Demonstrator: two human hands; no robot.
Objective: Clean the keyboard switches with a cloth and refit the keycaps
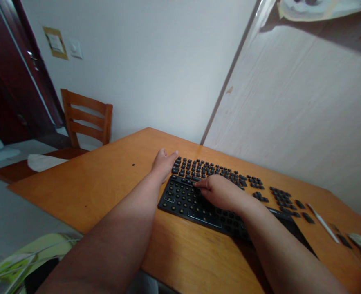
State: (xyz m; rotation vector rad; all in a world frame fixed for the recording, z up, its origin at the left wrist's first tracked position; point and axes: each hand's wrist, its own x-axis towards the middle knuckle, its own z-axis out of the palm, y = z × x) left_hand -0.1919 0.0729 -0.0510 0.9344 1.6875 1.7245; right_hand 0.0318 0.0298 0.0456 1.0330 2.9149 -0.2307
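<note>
A black keyboard (180, 211) lies at a slant on the wooden table, many of its key positions bare, with some keycaps on along its top row. Loose black keycaps (198, 168) are laid out in rows behind it. My right hand (218, 191) is over the keyboard, index finger stretched down to the top row and the other fingers curled; whatever is under its fingertips is hidden. My left hand (164, 162) rests by the keyboard's far left corner, beside the leftmost loose keycaps. Its visible digits are spread apart, and no object shows in it.
More keycap groups (281, 196) lie to the right, near a white pen-like stick (323, 223). A single small dark piece (133, 165) sits on the table (113, 183) at left. Beyond the left edge stands a wooden chair (88, 114); a wall (155, 73) borders the table's far side.
</note>
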